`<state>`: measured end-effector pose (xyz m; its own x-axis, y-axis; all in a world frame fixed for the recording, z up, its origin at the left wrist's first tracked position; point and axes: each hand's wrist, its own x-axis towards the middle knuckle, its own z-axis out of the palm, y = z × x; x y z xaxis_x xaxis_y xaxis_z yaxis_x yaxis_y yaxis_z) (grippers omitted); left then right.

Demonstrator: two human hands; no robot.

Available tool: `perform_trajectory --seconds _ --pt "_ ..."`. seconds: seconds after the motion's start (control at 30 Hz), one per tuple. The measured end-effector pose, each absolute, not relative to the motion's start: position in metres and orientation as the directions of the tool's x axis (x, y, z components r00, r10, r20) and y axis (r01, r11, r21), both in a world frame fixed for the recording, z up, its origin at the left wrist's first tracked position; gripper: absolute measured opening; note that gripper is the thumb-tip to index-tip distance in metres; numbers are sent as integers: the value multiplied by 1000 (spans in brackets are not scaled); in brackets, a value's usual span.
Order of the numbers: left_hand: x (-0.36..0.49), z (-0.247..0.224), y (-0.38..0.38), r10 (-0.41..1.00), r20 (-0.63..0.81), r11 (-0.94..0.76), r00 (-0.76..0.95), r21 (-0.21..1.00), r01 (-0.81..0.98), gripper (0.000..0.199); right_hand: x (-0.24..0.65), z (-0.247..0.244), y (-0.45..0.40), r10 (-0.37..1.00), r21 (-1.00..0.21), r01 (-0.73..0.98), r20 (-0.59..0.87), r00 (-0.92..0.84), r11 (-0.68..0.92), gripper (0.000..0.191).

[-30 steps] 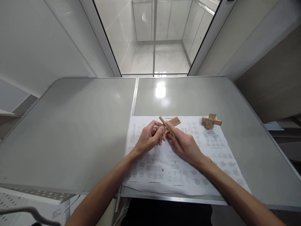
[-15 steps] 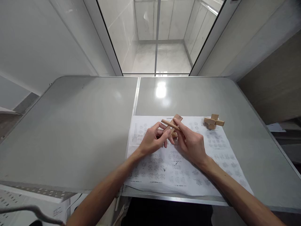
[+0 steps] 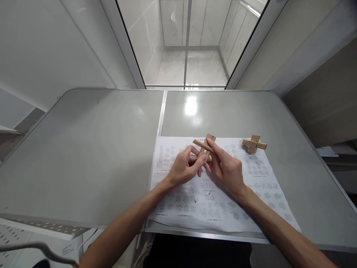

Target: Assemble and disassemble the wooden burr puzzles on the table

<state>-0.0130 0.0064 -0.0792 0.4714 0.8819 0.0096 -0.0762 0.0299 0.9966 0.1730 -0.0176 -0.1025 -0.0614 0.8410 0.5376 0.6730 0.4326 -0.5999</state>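
Above the printed sheet, my left hand [image 3: 185, 165] grips the lower part of a flat wooden puzzle piece [image 3: 205, 148] between thumb and fingers. A thin wooden stick [image 3: 203, 145] lies crosswise over that piece, pinched by my right hand [image 3: 228, 169], whose index finger presses near the crossing. Part of another wooden piece [image 3: 208, 159] shows beneath, mostly covered by the fingers. How the pieces fit together is hidden.
On the sheet's upper right corner sits an assembled wooden cross-shaped puzzle [image 3: 253, 144]. The paper sheet [image 3: 178, 212] with printed diagrams lies on the grey folding table [image 3: 111, 149]. A glass door [image 3: 206, 67] stands beyond the far edge.
Both hands and the held wooden pieces have shifted slightly to the right. The flat piece is turned a little more upright, with the stick still across it.
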Motion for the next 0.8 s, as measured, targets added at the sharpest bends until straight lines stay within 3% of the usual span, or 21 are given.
perform_trajectory --seconds 0.1,0.23,0.8 --pt "-16 -80 6 869 5 38 495 996 -77 36 177 -102 -15 881 -690 614 473 -16 382 45" --pt "-17 -82 3 874 -12 56 485 996 -76 38 180 -104 -13 882 -726 553 469 -38 409 46" --pt "-18 -80 4 817 -6 86 577 990 -112 35 189 -98 -12 812 -648 533 565 -144 545 56"
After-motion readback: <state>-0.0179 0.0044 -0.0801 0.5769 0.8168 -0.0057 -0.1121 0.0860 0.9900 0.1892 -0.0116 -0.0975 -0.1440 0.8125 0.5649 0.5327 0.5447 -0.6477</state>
